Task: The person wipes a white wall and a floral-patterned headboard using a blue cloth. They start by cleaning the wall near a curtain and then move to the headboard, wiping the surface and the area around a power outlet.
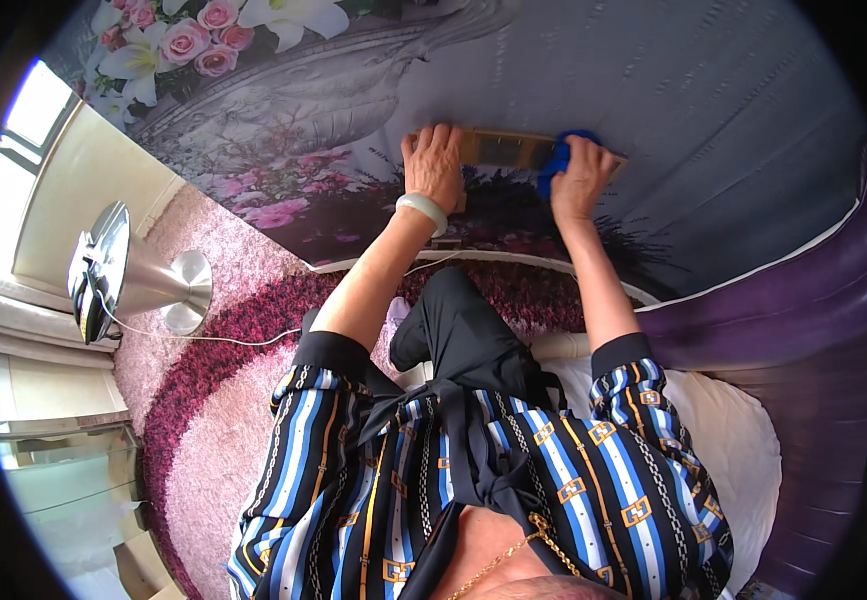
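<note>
A long, narrow gold-brown framed strip (506, 149) with dark sections lies against a grey, flower-printed surface (593, 80); I cannot make out its exact kind. My left hand (433, 168) has its fingers bent over the strip's left end, and a pale bangle (421, 212) circles that wrist. In my right hand (581, 177) is a bunched blue cloth (556, 165), pressed to the strip near its right end. The fingers of that hand are curled round the cloth, and part of it is hidden beneath them.
A shiny metal stand (138, 270) with a white cord (223, 339) is at the left, on a pink and dark-red shaggy rug (218, 440). Purple glossy upholstery (753, 300) curves along the right. A white cushion-like seat (728, 430) is beside me. A window (23, 130) shows at far left.
</note>
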`<action>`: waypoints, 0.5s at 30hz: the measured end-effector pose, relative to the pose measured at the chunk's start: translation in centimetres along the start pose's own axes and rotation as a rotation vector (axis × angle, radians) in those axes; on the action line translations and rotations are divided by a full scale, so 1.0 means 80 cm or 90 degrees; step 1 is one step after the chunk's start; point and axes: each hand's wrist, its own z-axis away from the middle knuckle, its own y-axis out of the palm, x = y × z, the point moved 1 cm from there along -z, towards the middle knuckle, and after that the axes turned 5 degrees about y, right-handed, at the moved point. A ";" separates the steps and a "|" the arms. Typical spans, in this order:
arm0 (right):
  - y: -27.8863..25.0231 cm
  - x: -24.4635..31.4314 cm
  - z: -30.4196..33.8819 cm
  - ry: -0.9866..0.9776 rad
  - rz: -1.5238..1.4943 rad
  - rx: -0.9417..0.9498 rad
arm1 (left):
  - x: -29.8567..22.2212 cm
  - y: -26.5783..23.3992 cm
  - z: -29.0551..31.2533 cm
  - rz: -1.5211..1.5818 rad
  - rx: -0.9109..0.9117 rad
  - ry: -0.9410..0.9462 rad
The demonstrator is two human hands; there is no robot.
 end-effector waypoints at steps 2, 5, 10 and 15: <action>0.012 0.039 0.002 -0.035 -0.086 0.068 | 0.002 -0.005 0.002 -0.022 0.005 0.018; 0.044 0.093 0.011 -0.167 -0.155 0.077 | 0.000 -0.007 0.000 -0.012 0.021 0.029; 0.043 0.109 0.008 -0.205 -0.135 0.141 | 0.002 -0.017 -0.002 -0.011 0.094 0.033; 0.007 0.027 -0.010 -0.140 -0.105 0.140 | 0.017 -0.016 -0.003 -0.020 0.136 0.014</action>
